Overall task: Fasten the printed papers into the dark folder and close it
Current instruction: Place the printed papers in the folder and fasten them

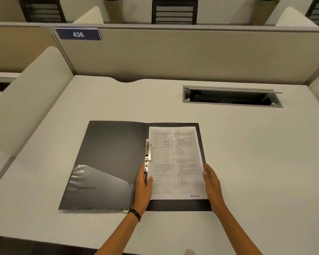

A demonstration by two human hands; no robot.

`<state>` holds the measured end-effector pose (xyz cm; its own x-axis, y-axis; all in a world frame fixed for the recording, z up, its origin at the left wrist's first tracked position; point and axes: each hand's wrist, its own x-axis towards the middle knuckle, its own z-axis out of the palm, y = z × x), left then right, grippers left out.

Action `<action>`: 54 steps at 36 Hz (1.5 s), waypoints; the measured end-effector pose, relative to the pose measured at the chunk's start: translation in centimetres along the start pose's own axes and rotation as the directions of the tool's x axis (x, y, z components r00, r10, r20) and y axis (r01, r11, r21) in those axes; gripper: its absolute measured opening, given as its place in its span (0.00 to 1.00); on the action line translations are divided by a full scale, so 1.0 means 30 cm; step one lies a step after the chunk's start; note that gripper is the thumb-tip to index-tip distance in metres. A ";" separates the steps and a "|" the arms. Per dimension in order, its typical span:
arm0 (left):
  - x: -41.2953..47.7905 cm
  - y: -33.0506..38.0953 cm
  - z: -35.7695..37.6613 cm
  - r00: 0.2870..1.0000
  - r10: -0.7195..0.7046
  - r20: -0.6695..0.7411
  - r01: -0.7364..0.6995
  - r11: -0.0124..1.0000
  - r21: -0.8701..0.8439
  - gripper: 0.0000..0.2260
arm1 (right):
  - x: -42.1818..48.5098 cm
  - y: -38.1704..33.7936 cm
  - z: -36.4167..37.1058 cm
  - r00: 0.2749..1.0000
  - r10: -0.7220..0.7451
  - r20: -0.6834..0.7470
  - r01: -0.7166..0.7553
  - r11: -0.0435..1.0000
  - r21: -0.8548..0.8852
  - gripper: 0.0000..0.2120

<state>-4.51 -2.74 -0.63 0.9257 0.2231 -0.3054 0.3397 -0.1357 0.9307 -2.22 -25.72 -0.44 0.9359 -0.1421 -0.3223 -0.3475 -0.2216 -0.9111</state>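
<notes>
The dark folder (107, 153) lies open flat on the desk, its left flap carrying a clear plastic pocket (99, 186). The printed papers (175, 162) rest on the right flap, their left edge at the metal clip (147, 153) along the spine. My left hand (143, 186) lies flat at the papers' lower left edge, thumb on the sheet, fingers by the clip's lower end. My right hand (212, 183) presses flat against the papers' lower right edge. Neither hand grips anything.
The white desk (256, 162) has an open cable box (232, 97) at the back right. A grey partition (191, 54) with a sign "436" (78, 34) stands behind. Curved white dividers flank both sides. Chairs stand beyond the partition.
</notes>
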 end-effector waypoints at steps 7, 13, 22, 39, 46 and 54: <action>-0.008 0.016 -0.013 1.000 -0.020 -0.020 0.019 0.999 -0.025 0.21 | 0.000 -0.002 -0.007 0.997 -0.009 0.076 0.006 0.999 0.043 0.25; -0.042 0.024 -0.001 0.998 -0.044 -0.036 0.043 0.998 -0.047 0.20 | -0.004 0.006 -0.023 0.997 0.040 0.059 -0.056 0.957 0.284 0.24; -0.090 0.044 0.036 0.997 -0.080 -0.015 0.077 0.987 -0.139 0.21 | -0.049 -0.021 -0.007 0.993 0.062 0.096 -0.092 0.930 0.355 0.23; -0.106 0.068 0.046 0.994 -0.107 0.008 0.107 0.982 -0.154 0.22 | -0.058 -0.048 0.000 0.997 0.008 0.078 -0.030 0.958 0.285 0.19; -0.104 0.068 0.033 0.994 -0.110 0.012 0.111 0.985 -0.129 0.22 | -0.039 -0.047 -0.012 0.998 0.023 0.060 -0.040 0.954 0.299 0.17; -0.093 0.048 0.006 0.994 -0.099 0.050 0.102 0.992 -0.074 0.21 | -0.016 -0.038 -0.028 0.995 0.090 0.039 -0.098 0.949 0.300 0.16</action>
<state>-6.56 -3.73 1.53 0.8947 0.1873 -0.4054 0.4194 -0.0406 0.9069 -2.33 -26.21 0.96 0.9024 -0.1236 -0.4128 -0.4037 0.0926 -0.9102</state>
